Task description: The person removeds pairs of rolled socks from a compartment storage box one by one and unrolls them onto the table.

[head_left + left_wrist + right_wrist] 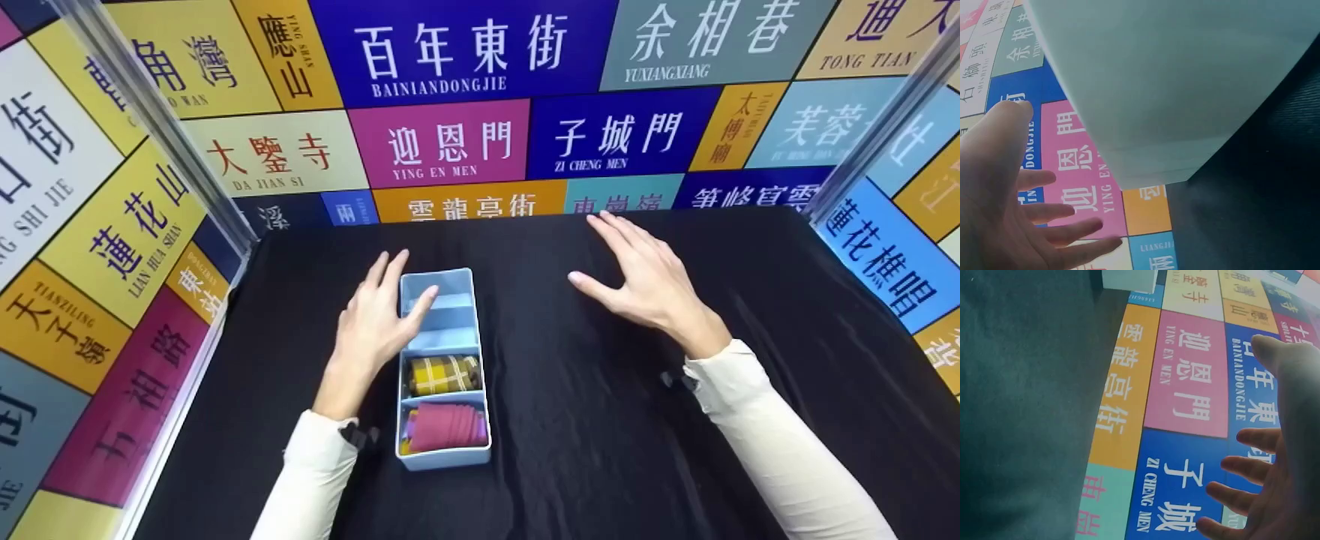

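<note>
White cuffs [731,371] set off the left grip [367,322], beside a pale-blue box [442,459], and the right grip [649,281], well apart from it; fingers extend on both, holding nothing. Handling the box well likely calls for even, level support from either side, keeping its contents seated. On the black-draped counter [570,420], count one box with four compartments [446,337], the nearer two holding one yellow plaid bundle [444,376] and one maroon bundle [446,429]. Printed panels [442,142] form the backdrop.
</note>
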Demonstrator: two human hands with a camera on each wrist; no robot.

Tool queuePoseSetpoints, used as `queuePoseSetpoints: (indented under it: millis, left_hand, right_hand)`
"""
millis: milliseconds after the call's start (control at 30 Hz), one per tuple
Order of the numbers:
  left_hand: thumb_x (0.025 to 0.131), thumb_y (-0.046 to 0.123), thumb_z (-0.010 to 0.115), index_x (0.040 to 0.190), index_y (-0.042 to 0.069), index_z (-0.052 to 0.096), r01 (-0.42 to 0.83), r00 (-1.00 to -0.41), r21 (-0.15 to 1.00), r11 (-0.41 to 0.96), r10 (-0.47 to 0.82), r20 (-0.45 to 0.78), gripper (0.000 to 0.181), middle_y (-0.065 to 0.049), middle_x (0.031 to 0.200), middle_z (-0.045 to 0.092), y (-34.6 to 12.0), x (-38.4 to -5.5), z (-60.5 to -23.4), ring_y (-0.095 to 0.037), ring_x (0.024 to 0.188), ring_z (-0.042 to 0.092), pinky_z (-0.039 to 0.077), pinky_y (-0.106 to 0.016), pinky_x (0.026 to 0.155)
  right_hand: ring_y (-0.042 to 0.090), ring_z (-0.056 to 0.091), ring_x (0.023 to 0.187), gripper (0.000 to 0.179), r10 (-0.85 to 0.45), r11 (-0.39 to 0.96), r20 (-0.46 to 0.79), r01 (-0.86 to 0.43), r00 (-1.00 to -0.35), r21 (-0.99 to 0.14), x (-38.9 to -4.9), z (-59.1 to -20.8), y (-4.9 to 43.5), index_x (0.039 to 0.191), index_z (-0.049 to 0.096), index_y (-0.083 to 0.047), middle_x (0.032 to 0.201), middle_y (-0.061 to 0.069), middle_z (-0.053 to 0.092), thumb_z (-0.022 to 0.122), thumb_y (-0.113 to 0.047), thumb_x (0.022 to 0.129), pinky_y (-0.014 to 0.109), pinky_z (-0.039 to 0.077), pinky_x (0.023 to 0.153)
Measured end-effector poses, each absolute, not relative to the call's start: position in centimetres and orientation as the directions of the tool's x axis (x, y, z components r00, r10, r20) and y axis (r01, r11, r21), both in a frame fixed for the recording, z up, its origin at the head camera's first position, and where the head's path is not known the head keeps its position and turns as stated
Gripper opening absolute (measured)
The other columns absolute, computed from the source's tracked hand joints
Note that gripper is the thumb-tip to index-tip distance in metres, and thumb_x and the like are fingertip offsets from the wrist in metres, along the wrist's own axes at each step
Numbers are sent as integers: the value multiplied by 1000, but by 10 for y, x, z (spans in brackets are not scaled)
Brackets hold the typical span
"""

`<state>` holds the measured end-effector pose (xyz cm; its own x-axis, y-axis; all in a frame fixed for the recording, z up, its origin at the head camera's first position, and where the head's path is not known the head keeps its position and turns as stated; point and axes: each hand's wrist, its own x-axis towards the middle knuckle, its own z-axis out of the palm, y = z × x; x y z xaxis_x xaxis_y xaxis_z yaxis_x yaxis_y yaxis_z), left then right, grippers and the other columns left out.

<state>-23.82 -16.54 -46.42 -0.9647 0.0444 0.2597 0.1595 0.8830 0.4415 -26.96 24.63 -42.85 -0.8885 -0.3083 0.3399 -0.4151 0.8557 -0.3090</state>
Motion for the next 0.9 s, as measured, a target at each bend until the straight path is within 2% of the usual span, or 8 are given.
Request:
queuePoseSetpoints:
  millis: [133, 300, 633, 900]
  left_hand:
    - [100, 77, 52, 166, 28, 43, 163, -965, 487, 858, 36, 259, 83, -11, 172, 44, -167, -235, -472, -41, 146, 58, 52, -66, 110]
    - [102, 72, 55, 163, 23, 48, 159, -968, 525, 836, 28, 248, 79, -13, 167, 50, -167, -231, -486, -38, 148, 56, 49, -61, 116]
    - [103, 64, 60, 157, 17, 56, 139, -970, 595, 791, -13, 244, 72, -14, 158, 60, -166, -228, -510, -38, 144, 60, 49, -57, 118]
    - [106, 54, 61, 155, 20, 55, 129, -969, 627, 768, -36, 243, 60, -13, 150, 67, -168, -228, -515, -37, 138, 65, 52, -58, 113]
  right_hand:
    - [28, 44, 158, 86, -325, 836, 403, -459, -856, -301, -263, -424, 241, 167, 41, -36, 173, -3, 44, 66, -74, 94, 63, 41, 118]
    - [25, 50, 153, 78, -348, 802, 462, -514, -816, -305, -255, -420, 232, 165, 46, -35, 168, -5, 50, 68, -66, 97, 59, 45, 116]
    - [22, 59, 144, 69, -400, 742, 516, -598, -757, -302, -239, -415, 217, 162, 51, -33, 159, -6, 61, 70, -54, 99, 53, 50, 116]
    - [22, 62, 140, 66, -442, 700, 542, -653, -714, -289, -228, -414, 199, 160, 54, -30, 155, -5, 64, 72, -48, 99, 51, 53, 113]
